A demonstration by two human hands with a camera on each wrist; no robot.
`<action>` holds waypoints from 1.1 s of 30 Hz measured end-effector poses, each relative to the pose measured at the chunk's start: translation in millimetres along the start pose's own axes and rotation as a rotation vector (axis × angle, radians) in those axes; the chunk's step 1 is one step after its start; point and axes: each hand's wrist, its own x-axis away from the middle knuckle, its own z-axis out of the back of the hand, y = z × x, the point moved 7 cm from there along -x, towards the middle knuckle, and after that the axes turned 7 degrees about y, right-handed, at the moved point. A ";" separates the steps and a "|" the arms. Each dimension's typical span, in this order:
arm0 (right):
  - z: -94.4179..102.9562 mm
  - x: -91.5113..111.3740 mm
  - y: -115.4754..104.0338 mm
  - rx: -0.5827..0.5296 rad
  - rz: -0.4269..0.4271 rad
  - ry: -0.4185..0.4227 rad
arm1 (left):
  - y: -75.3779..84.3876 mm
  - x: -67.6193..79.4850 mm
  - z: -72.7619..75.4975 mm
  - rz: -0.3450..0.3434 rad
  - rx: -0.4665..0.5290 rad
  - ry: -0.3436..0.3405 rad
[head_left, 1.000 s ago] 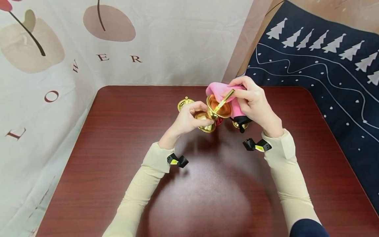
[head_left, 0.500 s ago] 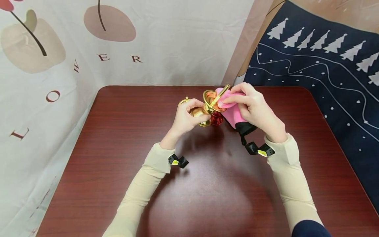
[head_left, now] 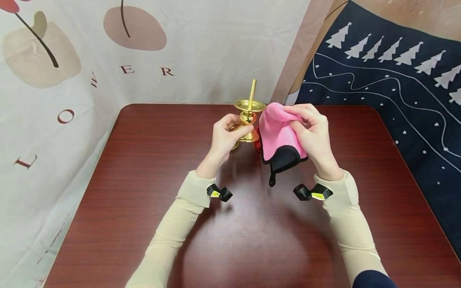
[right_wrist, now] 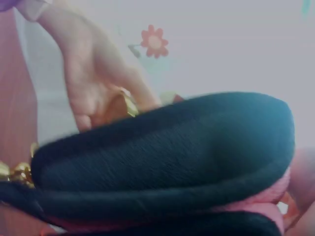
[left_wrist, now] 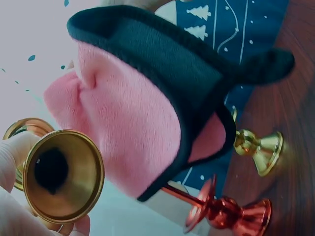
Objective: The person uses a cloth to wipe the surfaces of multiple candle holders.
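Note:
A shiny gold candlestick point(head_left: 248, 118) with a flared base, a round dish and a thin upright rod is held up in my left hand point(head_left: 226, 136), thumb and fingers pinching it low down. Its hollow base point(left_wrist: 84, 196) faces the camera in the left wrist view. My right hand point(head_left: 315, 134) pinches the upper part of a pink cloth mitt point(head_left: 279, 134) with black trim and a hanging loop. The mitt hangs just right of the candlestick's dish, its black-edged opening point(right_wrist: 162, 152) filling much of the right wrist view.
Behind the mitt stands a red candlestick point(left_wrist: 227, 216) on the dark wooden table point(head_left: 144, 192). Another gold candlestick point(left_wrist: 266, 153) stands farther along, and part of a further gold piece point(head_left: 235, 145) shows beside my left hand. Printed cloths hang at the back and right.
The gold candlestick has gone from tilted, rod leaning right, to upright. The pink mitt has come out of its dish and now hangs beside it on the right.

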 end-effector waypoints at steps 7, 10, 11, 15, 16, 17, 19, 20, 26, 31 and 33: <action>-12.2 6.9 -21.7 0.091 0.267 0.136 | 10.8 -0.2 -13.1 0.051 0.075 -0.002; -18.4 7.6 -31.7 0.108 0.342 0.182 | 20.6 -0.9 -18.9 0.034 0.095 0.002; -20.5 7.4 -34.5 0.112 0.362 0.189 | 23.8 -1.3 -20.4 0.028 0.098 0.005; -28.9 4.6 -43.3 0.119 0.408 0.173 | 35.8 -2.3 -23.2 -0.013 0.098 0.026; -31.0 3.9 -45.2 0.123 0.418 0.152 | 38.4 -2.4 -23.1 -0.028 0.091 0.033; -33.0 3.4 -47.1 0.131 0.430 0.124 | 40.6 -2.5 -22.6 -0.041 0.090 0.039; -37.3 3.0 -49.9 0.151 0.451 0.043 | 43.9 -3.2 -21.3 -0.066 0.090 0.048; -39.4 3.5 -51.1 0.162 0.459 -0.008 | 45.1 -3.7 -20.1 -0.076 0.094 0.055; -40.7 8.4 -55.9 0.215 0.473 -0.156 | 45.7 -7.5 -12.2 -0.077 0.113 0.078; -30.4 4.1 -56.3 0.147 0.412 0.086 | 44.4 -6.7 -14.4 -0.035 0.077 0.038; -30.0 2.6 -54.6 0.111 0.386 0.153 | 44.6 -5.8 -15.9 -0.032 0.064 0.029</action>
